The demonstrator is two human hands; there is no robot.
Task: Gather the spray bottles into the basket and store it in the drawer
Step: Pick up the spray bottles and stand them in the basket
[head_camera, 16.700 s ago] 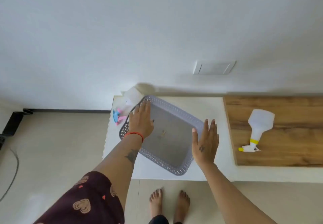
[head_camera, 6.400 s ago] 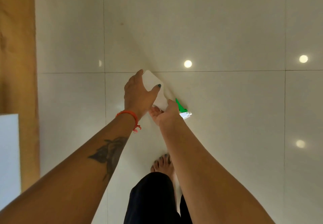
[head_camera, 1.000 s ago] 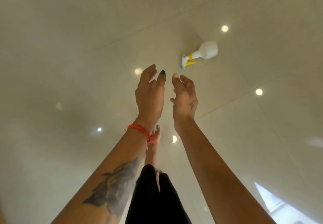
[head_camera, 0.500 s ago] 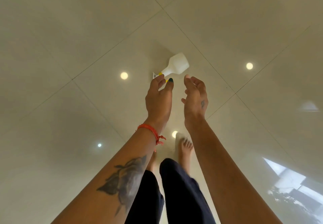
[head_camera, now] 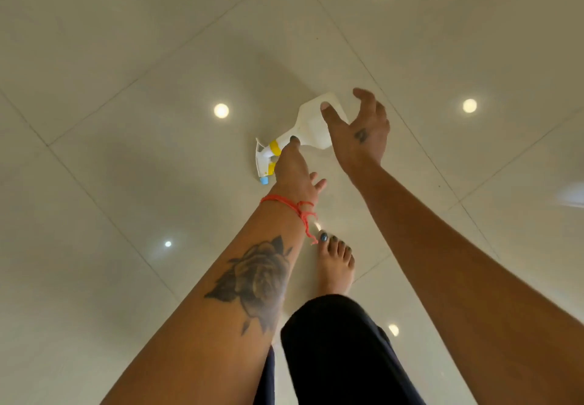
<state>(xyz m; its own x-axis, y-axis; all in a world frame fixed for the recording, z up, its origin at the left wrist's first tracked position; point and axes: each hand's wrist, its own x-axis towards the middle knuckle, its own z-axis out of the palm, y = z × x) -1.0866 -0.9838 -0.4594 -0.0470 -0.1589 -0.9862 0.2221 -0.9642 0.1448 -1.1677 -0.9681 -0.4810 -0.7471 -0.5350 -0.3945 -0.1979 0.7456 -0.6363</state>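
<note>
Probably a home interior: glossy cream floor tiles (head_camera: pixel 132 57) mirroring ceiling lights, bare foot (head_camera: pixel 336 265).

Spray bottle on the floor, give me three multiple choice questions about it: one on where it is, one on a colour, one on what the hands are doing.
1. Where is the spray bottle?
A. lying on the floor
B. in a basket
C. on a table

2. What colour is the collar at its neck?
A. green
B. yellow
C. red

3. What state is the right hand in?
A. clenched in a fist
B. flat on the floor
C. open, fingers spread over the bottle's body

Answers:
1 A, it lies on its side on the tiles.
2 B, a yellow ring sits behind the white trigger head.
3 C, its fingers are spread and not closed on the bottle, while the left hand reaches the neck.
</note>
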